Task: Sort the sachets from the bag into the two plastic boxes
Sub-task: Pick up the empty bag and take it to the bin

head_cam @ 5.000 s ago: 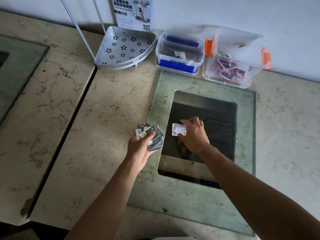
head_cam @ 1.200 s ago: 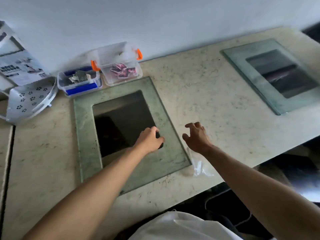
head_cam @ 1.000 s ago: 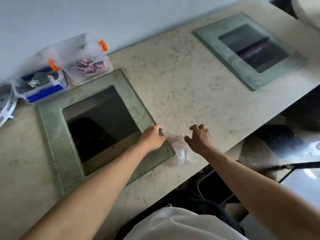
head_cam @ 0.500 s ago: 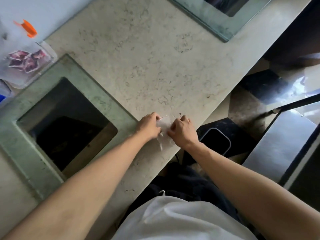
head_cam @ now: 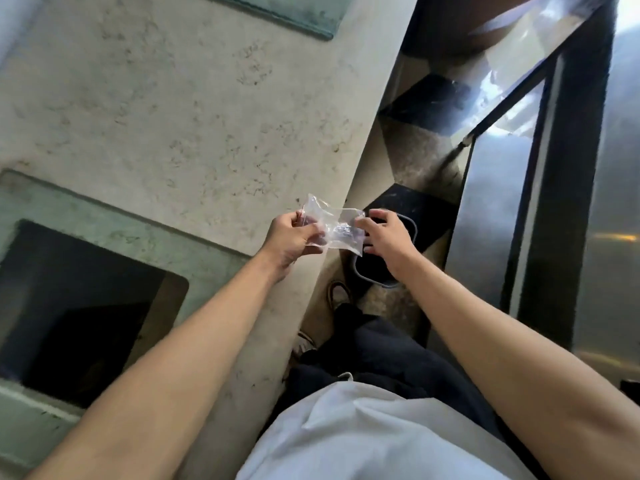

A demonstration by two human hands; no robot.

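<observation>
The person held a clear plastic bag (head_cam: 334, 227) at the counter (head_cam: 194, 126) edge, above a dark bin (head_cam: 388, 265). The left hand (head_cam: 292, 237) pinched 1 end; the right hand (head_cam: 386, 237) gripped the other with fingers partly spread.

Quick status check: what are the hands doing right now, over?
Left hand and right hand both pinching the clear plastic bag, held past the counter edge, above a dark bin. Boxes out of view. Nothing blocking.
</observation>
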